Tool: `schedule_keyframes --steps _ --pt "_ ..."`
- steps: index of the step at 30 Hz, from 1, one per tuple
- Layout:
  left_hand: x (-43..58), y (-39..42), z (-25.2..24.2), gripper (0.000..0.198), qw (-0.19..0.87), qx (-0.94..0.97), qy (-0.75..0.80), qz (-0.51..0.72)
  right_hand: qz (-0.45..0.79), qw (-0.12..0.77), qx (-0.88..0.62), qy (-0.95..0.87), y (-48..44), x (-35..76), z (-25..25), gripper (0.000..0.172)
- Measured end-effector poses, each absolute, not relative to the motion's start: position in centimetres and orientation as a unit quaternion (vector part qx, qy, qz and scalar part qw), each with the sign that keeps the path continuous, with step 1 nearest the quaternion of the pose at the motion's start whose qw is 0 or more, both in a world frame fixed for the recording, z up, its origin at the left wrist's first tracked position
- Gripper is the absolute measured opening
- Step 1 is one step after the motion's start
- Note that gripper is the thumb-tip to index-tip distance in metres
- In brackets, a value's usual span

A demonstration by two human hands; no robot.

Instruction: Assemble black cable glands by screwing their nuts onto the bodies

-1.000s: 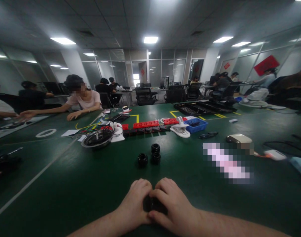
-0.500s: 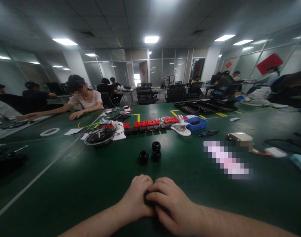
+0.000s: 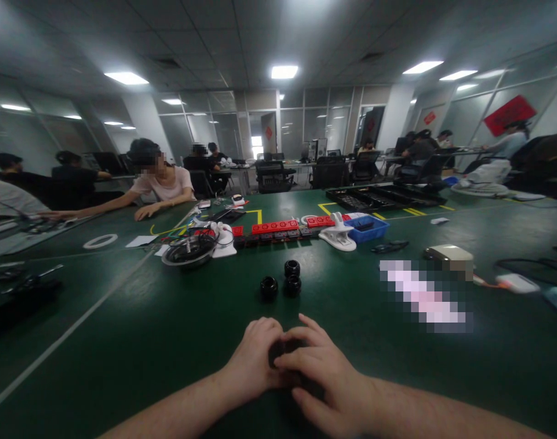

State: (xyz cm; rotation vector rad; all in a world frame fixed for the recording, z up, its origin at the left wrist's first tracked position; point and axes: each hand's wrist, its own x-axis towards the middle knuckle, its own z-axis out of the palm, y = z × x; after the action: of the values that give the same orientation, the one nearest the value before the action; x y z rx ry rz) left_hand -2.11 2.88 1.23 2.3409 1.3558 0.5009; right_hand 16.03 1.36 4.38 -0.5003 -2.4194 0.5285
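In the head view, my left hand [image 3: 255, 353] is curled round a dark object [image 3: 275, 352], mostly hidden by the fingers. My right hand [image 3: 326, 372] lies close against it from the right, fingers spread, thumb apart and one finger raised. Its fingertips reach the dark object; whether they press on it I cannot tell. Just beyond my hands sit three glossy black ring-shaped pieces with hollow centres: a left one [image 3: 269, 288], a back one [image 3: 292, 268] and a front one [image 3: 292, 285]. The back and front ones stand close together.
Across the green table [image 3: 169, 341] runs a row of red and black blocks [image 3: 275, 227]. Beside it are a metal bowl [image 3: 187, 251] with cables, a white clamp [image 3: 339, 235] and a blue bin [image 3: 368, 228]. A co-worker [image 3: 164, 183] leans on the table at left.
My right hand has opened somewhat: its fingers have spread, one has lifted and the thumb has drawn away. My left hand stays round the dark object. The view has shifted slightly.
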Motion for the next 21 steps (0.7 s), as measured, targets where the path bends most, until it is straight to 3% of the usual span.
schedule_keyframes --steps 7,12,21 --pt "-2.0 3.0 1.3 0.03 0.168 0.805 0.535 0.193 0.184 0.34 -0.249 -0.888 2.1 16.0 3.2 0.047" --pt "-2.0 3.1 1.2 0.039 0.167 0.802 0.541 0.192 0.167 0.347 -0.31 -0.869 2.9 16.1 2.6 0.043" --pt "-2.0 2.8 1.4 0.038 0.16 0.803 0.538 0.201 0.176 0.325 -0.349 -0.861 3.2 16.0 2.6 0.037"
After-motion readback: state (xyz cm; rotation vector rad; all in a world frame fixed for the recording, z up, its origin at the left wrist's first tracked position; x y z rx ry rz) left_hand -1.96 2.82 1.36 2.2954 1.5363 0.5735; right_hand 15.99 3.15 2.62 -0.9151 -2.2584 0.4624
